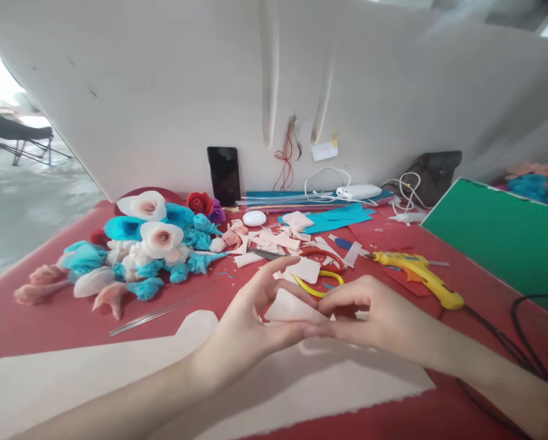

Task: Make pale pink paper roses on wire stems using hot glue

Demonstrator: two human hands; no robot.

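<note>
My left hand (248, 327) and my right hand (374, 318) meet above the red table (49, 311), both pinching a small pale pink paper piece (289, 307) between their fingertips. The piece is curled between thumbs and forefingers. Under my hands lies a large pale pink paper sheet (94, 373). Just beyond my fingers lie scissors with yellow handles (322, 282) and scissors with red handles (324, 256), among several pink paper scraps (274, 239).
A heap of blue, white and pink paper flowers (140, 244) lies at the left, thin wires (154, 311) beside it. A yellow glue gun (420, 275) with a black cord lies right. A green sheet (498, 238), blue sheets (338, 217), a phone (223, 174) and a charger (358, 192) stand by the wall.
</note>
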